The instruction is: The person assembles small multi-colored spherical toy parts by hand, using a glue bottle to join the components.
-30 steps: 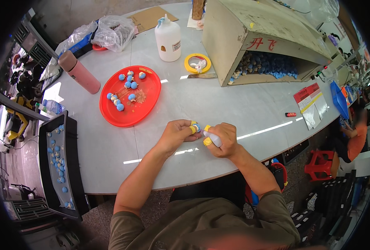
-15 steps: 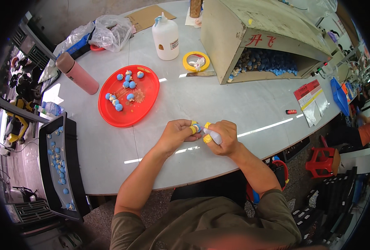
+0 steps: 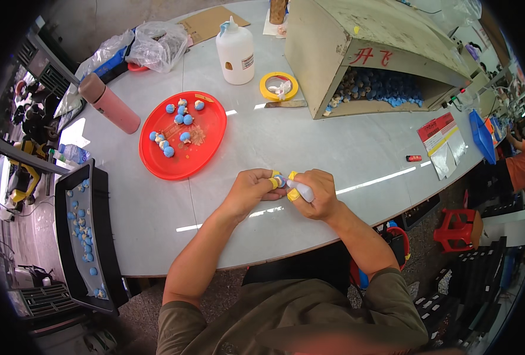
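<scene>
My left hand (image 3: 248, 190) pinches a small blue-and-white ball-shaped piece (image 3: 281, 181) between thumb and fingers, just above the table. Closed around a small whitish squeeze bottle (image 3: 304, 190), my right hand (image 3: 323, 194) holds its narrow tip against or very close to the piece; I cannot tell whether they touch. Yellow wraps cover the tips of some fingers on both hands. Ahead and to the left, a red round plate (image 3: 215, 127) bears several similar blue-and-white pieces (image 3: 187, 119). More of them lie in a long black tray (image 3: 116, 254) at the table's left edge.
A pink flask (image 3: 112, 106), a large white bottle (image 3: 235, 58) and a yellow tape roll (image 3: 265, 89) stand or lie beyond the plate. At the back right, an open-fronted box (image 3: 310, 56) holds many blue pieces (image 3: 381, 86). Right of me are a red-and-white paper (image 3: 440, 139) and red stool (image 3: 457, 228).
My right hand and the squeeze bottle have shifted very slightly left, toward the piece. My left hand keeps its hold. At the far right, a person in orange has moved.
</scene>
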Motion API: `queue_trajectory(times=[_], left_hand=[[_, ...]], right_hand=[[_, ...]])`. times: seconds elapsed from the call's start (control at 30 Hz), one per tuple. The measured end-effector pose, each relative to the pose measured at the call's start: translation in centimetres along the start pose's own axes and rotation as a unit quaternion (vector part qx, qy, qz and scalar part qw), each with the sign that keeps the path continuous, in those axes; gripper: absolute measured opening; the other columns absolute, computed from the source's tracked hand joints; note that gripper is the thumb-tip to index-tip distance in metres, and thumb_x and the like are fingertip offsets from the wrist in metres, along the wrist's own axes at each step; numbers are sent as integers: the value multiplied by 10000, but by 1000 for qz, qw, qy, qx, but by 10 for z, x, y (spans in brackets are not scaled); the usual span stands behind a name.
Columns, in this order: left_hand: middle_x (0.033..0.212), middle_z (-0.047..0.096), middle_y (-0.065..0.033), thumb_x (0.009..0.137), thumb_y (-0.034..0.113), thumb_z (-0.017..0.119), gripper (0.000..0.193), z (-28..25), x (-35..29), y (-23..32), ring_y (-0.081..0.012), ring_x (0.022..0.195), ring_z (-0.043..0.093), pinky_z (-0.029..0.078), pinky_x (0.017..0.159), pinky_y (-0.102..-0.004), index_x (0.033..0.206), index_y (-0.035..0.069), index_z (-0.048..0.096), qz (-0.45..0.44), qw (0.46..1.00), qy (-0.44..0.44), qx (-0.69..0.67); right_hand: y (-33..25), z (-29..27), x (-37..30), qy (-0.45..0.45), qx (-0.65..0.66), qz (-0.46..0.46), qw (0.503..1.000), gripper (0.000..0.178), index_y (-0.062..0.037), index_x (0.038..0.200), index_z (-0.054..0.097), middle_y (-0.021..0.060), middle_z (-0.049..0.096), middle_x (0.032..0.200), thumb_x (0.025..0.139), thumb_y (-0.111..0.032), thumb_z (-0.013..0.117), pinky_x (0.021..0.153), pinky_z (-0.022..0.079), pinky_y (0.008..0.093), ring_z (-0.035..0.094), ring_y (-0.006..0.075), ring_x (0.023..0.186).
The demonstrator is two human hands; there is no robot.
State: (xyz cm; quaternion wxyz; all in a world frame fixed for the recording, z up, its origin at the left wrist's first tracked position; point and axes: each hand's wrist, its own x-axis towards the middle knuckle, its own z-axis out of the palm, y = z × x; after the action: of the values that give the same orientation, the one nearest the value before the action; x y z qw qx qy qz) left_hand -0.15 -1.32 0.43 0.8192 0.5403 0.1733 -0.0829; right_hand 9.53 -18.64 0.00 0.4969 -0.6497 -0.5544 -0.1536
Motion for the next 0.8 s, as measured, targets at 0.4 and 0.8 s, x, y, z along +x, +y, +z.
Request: queue_trajectory(times=[0.4,0.8], left_hand=[[1075,649,-172,928,88,503,292,-2,-1,5,-218,920,674,549,803,-287,1193,-34,517,-27,999,1,-19],[1098,655,-126,907,112,572,248,-1,-7,14,-180,940,652,518,728,-251,1131,13,528,-18,999,8,-25]], right_hand=[[-8,-27,-5,119,171,226,951,262,43,1066,540,94,642,894,828,-24,627,676,484,249,611,114,772],[86,-210,-97,252,-223,384,860,232,-18,1027,578,34,624,922,834,-82,689,750,460,282,576,141,804]])
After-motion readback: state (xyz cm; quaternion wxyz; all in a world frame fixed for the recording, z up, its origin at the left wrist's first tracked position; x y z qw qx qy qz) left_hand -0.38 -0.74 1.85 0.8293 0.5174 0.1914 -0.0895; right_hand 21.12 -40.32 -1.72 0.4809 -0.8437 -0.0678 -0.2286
